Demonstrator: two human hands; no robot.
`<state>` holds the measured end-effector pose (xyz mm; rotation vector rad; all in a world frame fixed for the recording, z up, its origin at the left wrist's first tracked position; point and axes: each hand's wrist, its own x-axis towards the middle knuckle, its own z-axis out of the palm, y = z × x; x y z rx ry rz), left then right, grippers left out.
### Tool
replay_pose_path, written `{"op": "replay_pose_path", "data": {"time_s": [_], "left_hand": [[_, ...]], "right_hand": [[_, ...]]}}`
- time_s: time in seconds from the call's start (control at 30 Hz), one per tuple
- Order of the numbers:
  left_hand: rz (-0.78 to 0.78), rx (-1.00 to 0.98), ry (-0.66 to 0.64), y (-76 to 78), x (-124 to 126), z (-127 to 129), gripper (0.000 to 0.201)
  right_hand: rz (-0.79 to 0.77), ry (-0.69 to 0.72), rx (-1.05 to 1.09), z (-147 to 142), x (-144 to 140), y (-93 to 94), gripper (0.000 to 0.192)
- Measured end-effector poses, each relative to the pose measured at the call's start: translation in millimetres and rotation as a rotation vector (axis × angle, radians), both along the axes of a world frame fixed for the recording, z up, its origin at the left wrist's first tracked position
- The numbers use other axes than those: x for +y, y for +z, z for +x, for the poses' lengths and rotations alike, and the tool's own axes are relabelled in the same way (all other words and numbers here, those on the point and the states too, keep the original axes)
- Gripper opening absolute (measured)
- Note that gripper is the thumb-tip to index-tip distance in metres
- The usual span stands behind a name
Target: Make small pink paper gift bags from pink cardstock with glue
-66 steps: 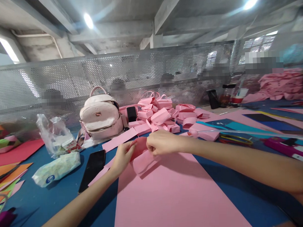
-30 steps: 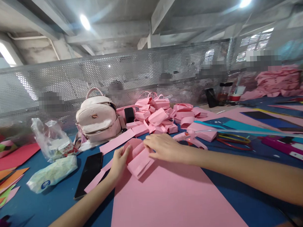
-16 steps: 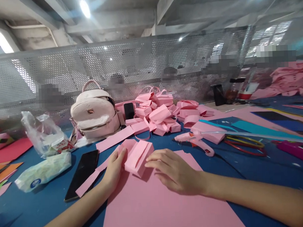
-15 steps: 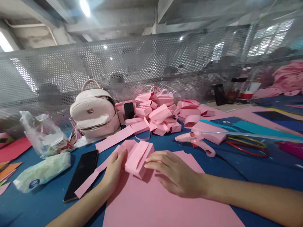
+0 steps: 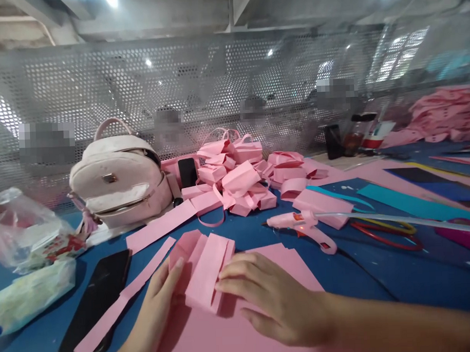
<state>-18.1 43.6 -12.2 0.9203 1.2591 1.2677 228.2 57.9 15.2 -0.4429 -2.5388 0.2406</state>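
Note:
A folded pink paper box [image 5: 207, 267] lies tilted over pink paper sheets [image 5: 288, 266], a long slit-like seam along its upper face. My left hand [image 5: 164, 291] grips its left side, where an open flap stands up, thumb on the near face. At the right edge of the box, the fingertips of my right hand [image 5: 268, 298] pinch the seam's edge; its thumb is lower and partly apart. A narrow pink paper strip [image 5: 123, 298] runs to the left of my left hand, over a black phone [image 5: 95, 299].
A pink glue gun [image 5: 302, 225] with a cord lies to the right. Behind are a heap of pink paper bags [image 5: 239, 183] and a pale backpack [image 5: 115, 175]. Plastic packets [image 5: 38, 285] lie left. Teal strips [image 5: 417, 203] and a red cable loop [image 5: 387, 237] lie right.
The view has shifted, so the backpack and phone sit further left. Both hands remain on the paper box, which appears lower and slightly turned; my right fingers reach further over its edge.

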Motion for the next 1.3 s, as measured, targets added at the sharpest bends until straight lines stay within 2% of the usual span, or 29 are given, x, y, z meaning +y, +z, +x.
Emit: {"op": "replay_pose_path", "data": {"time_s": [0.1,0.23,0.37,0.57,0.8,1.0,1.07,1.2,1.3], "left_hand": [[-0.043,-0.141,-0.132,5.4,0.7,3.6,0.054],[-0.036,-0.239,-0.201,9.3,1.5,4.7,0.051],[-0.066,-0.232,-0.235,4.2,1.0,1.3,0.038],[-0.139,-0.321,-0.294,-4.1,-0.1,-0.4,0.041],[-0.119,-0.225,-0.298,0.5,0.6,-2.7,0.051],[-0.118,-0.334,-0.345,2.2,4.4,-3.3,0.07],[-0.081,-0.296,-0.364,2.0,6.1,-3.1,0.068],[0.016,-0.154,-0.369,5.4,6.5,-0.2,0.047],[0.058,-0.094,-0.355,9.8,4.3,1.6,0.047]], "right_hand": [[-0.012,-0.012,-0.006,1.0,0.5,0.2,0.042],[-0.027,-0.032,-0.042,1.2,1.3,-0.9,0.047],[-0.038,-0.103,-0.13,0.3,1.3,-3.7,0.052],[0.023,-0.153,-0.181,2.9,2.3,-10.1,0.052],[0.079,-0.139,-0.16,4.9,3.3,-13.4,0.053],[0.025,-0.124,-0.225,2.8,3.4,-12.7,0.045],[-0.002,-0.128,-0.239,2.2,3.4,-11.5,0.041],[-0.033,-0.134,-0.243,1.9,3.3,-8.9,0.037],[-0.036,-0.131,-0.244,2.5,2.9,-7.5,0.035]]}}
